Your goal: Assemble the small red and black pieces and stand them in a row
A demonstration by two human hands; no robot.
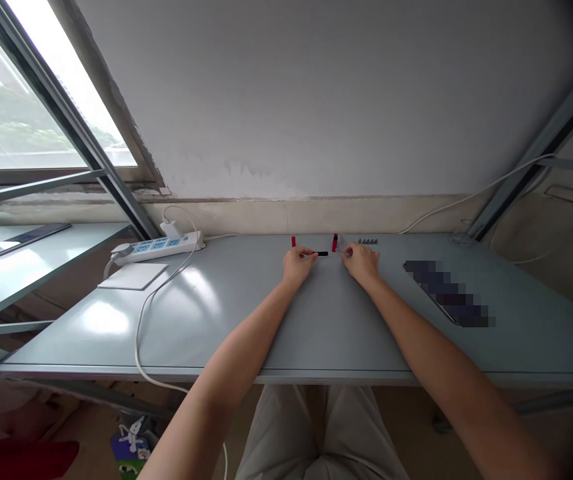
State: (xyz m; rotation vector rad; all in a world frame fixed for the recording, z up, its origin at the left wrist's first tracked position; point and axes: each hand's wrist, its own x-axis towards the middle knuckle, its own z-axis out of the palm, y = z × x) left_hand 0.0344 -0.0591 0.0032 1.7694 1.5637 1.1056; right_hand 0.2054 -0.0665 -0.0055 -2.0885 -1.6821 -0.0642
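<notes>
Head cam view: two bare hands working near the far edge of a grey surface (336, 327), close to the wall. Left hand (298, 267) has its fingers pinched closed on a slim black stick (323, 253), with the free end poking out to the right. Right hand (363, 262) has its fingers curled in close together at a small clear piece (342, 242), but honestly I can't tell if they've got hold of it or are only touching it.

Between the hands, a bit farther back, there's a small red and black piece (335, 243). A little red piece (293, 241) shows just beyond the left fingers; can't tell whether it's touching them. Row of tiny dark pieces (367, 242) sits just past the right hand, and a phone (441, 295) lies well off to the right.

Handling-wise, my guess is the stick is light, stiff and a bit slick, so a thumb-and-finger pinch near the middle makes sense. Clear bit looks like thin, hard plastic, probably easy to crack or flick away; I'd hold it gently by its sides.
</notes>
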